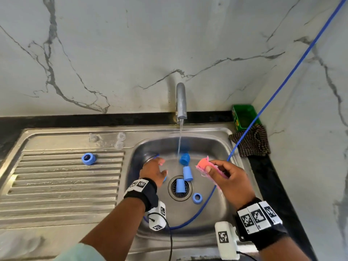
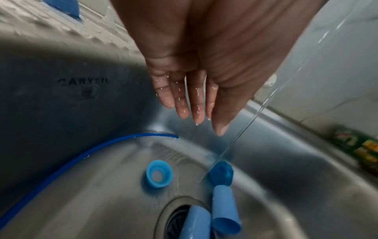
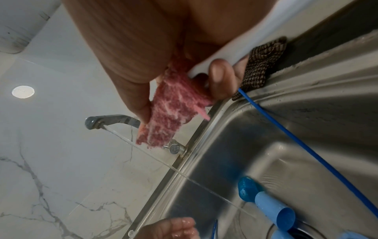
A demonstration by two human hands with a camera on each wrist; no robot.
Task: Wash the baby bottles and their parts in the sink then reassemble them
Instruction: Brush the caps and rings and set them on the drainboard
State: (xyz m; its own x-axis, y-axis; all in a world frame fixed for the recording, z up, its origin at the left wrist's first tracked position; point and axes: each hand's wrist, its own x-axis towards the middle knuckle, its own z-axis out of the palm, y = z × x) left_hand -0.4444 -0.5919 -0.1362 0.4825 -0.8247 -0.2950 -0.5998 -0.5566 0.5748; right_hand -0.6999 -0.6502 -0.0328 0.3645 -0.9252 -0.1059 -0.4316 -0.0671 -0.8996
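Steel sink (image 1: 216,140) | left hand (image 1: 153,171) spread, empty | right hand (image 1: 228,178) pinching pink scrubber (image 1: 204,164), partly hidden
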